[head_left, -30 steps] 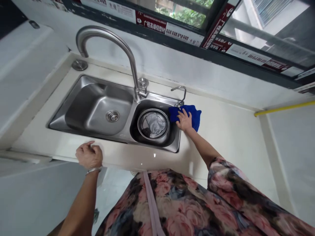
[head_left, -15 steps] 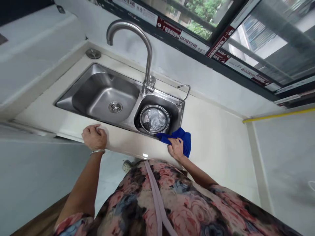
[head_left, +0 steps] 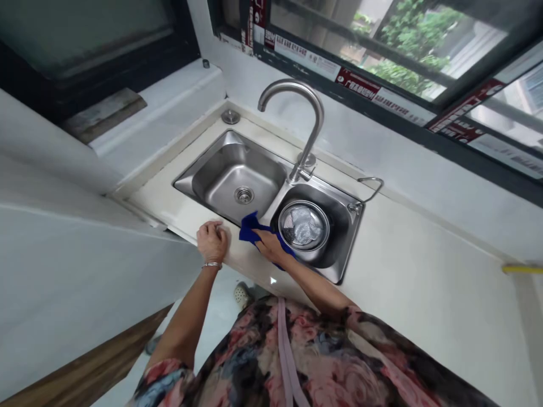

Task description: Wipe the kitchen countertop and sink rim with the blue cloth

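My right hand (head_left: 271,247) presses a bunched blue cloth (head_left: 250,227) on the front strip of the countertop, by the divider between the two sink bowls. Part of the cloth trails out behind the wrist toward the right bowl. My left hand (head_left: 212,240), with a bracelet at its wrist, rests on the counter near the front edge. Its fingers are curled in and I see nothing in them. Inside the right bowl of the steel sink (head_left: 345,249) sits a round metal strainer basket (head_left: 288,212) with something clear and shiny in it.
A tall curved faucet (head_left: 316,113) rises behind the sink divider, and a thin small tap (head_left: 373,186) stands at the right rear corner. A round metal cap (head_left: 230,116) sits at the back left. Countertop (head_left: 416,271) stretches to the right. Walls and windows enclose the back.
My right hand has slid the blue cloth left along the counter's front strip, from the right bowl's corner to the divider. My left hand stays at the edge. The view has shifted left.
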Demonstrator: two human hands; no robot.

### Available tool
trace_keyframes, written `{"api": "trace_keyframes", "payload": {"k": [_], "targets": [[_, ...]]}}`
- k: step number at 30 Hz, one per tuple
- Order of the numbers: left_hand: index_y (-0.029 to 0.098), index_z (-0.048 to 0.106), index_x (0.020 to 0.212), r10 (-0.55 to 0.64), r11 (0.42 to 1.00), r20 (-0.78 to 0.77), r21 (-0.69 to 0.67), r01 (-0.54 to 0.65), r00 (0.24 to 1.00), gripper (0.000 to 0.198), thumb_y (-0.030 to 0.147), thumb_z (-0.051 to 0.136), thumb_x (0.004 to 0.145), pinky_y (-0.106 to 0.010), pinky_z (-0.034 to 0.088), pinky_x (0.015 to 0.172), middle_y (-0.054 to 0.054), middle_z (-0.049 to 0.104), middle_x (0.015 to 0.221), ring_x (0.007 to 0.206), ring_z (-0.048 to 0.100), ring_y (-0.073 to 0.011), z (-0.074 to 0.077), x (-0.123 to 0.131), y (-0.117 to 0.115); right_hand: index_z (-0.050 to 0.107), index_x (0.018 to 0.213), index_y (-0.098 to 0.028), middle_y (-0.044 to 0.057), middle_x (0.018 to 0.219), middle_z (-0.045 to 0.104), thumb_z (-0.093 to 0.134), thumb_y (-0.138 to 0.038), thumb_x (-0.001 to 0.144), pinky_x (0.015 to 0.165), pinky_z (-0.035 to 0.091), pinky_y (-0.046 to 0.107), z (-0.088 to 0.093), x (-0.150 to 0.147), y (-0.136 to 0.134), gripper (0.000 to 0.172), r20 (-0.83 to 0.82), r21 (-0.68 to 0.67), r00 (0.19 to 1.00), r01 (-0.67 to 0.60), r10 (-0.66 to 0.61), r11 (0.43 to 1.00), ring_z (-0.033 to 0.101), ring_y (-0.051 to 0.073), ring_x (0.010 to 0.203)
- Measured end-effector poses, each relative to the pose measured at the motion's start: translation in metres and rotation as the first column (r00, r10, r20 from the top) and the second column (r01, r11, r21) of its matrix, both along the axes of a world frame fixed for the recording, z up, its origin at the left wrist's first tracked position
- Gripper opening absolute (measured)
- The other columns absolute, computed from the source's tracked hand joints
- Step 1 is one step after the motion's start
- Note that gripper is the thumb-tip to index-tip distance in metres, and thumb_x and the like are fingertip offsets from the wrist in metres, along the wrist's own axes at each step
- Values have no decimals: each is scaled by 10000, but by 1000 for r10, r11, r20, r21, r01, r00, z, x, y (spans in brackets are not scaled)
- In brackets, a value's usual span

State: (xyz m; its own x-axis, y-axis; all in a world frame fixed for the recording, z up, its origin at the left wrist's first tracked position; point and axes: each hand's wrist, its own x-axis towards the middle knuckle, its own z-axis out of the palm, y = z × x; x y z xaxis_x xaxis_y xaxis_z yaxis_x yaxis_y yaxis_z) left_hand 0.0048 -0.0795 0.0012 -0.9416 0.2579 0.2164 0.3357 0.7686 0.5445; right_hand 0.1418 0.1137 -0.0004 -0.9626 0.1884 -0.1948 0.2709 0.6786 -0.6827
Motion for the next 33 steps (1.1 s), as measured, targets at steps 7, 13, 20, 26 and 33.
{"api": "trace_keyframes", "payload": {"k": [7,13,20,26,33], "targets": [[151,750,1138,-7,999,7,-38,8,1000,276,227,552,962,-441,451,1035,-167,661,1179,1113,584,-294,-3,1,-7,639,1468,-182,138,1473,702,514,-285,1065,1175,346,478,-10,-65,28,435,-25,226,992,-116,124,967,521,298,1412],[187,747,1149,25,997,-14,-66,-26,1000,277,237,546,965,-424,473,1036,-139,659,1188,1167,599,-281,-3,4,-10,781,1112,-126,190,1151,797,481,-282,1074,1105,365,487,-15,-118,79,340,63,459,995,-97,76,883,600,316,1213],[191,734,1146,19,997,-2,-79,-19,1000,257,239,552,971,-442,466,1061,-133,642,1168,1184,593,-283,-6,4,-13,752,1196,-73,223,1232,775,487,-242,1050,1205,305,505,-30,-144,187,346,-106,488,994,23,33,872,503,341,1423],[193,727,1159,31,995,26,-94,-29,999,263,233,557,962,-436,455,1057,-137,638,1199,1181,585,-283,-6,4,-11,761,1128,-162,163,1158,804,474,-254,1079,1275,262,509,-51,-124,147,306,-247,375,960,220,-132,900,503,294,1462],[175,734,1141,4,997,18,-73,-3,1000,273,207,558,935,-448,453,1063,-153,632,1182,1154,579,-300,-6,-2,-6,793,1115,-212,109,1179,825,571,-275,1053,1348,210,538,-52,-68,42,239,-243,103,967,102,-75,989,593,262,1419]]}}
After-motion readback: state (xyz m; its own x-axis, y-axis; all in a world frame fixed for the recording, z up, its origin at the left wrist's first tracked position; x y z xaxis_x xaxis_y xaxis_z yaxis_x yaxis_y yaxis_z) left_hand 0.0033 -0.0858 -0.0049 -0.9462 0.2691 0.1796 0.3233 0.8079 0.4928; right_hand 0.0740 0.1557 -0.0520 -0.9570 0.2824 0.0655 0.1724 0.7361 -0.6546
